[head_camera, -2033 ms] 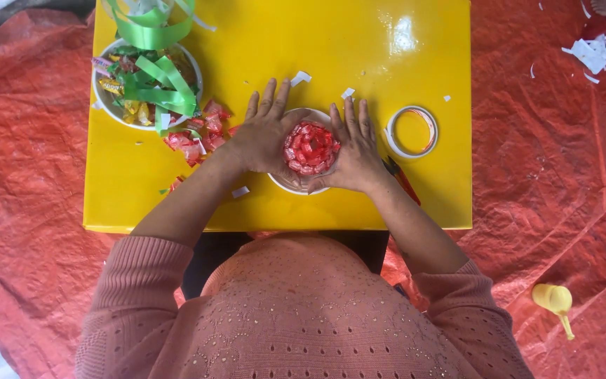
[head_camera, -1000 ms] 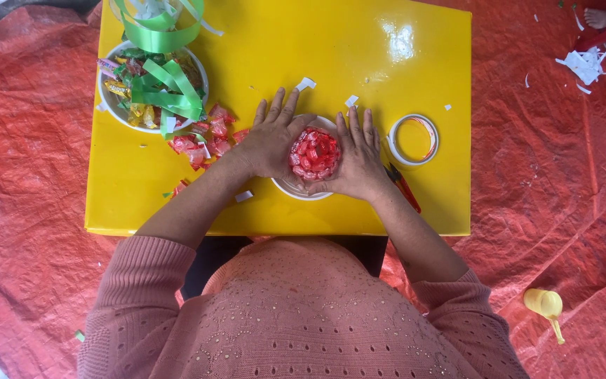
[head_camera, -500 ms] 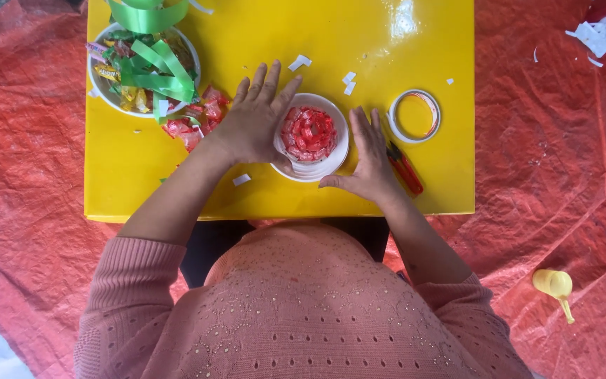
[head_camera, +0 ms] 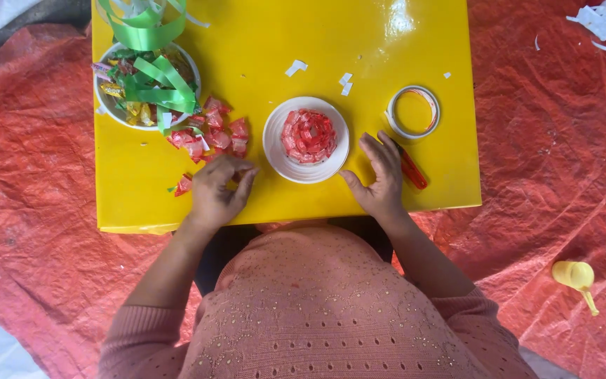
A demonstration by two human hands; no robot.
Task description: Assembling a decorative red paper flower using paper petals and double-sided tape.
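A white paper plate (head_camera: 275, 149) lies on the yellow table (head_camera: 282, 35), with red candy wrappers (head_camera: 308, 135) stuck in a round patch at its middle. My right hand (head_camera: 380, 179) rests flat on the table just right of the plate, fingers apart, holding nothing. My left hand (head_camera: 219, 191) is left of the plate with its fingers curled together on the tabletop, just below a pile of loose red wrappers (head_camera: 212, 133). Whether it pinches a wrapper I cannot tell.
A white bowl (head_camera: 106, 105) of mixed wrappers and green ribbon (head_camera: 152, 77) stands at the table's far left. A tape roll (head_camera: 413, 112) and a red-handled tool (head_camera: 413, 170) lie right of my right hand. Red tarp (head_camera: 555, 161) covers the floor, with a yellow scoop (head_camera: 576, 277).
Both hands have come off the plate. My left hand drew back left to the table by the loose wrappers and curled; my right hand slid down and now lies flat beside the plate.
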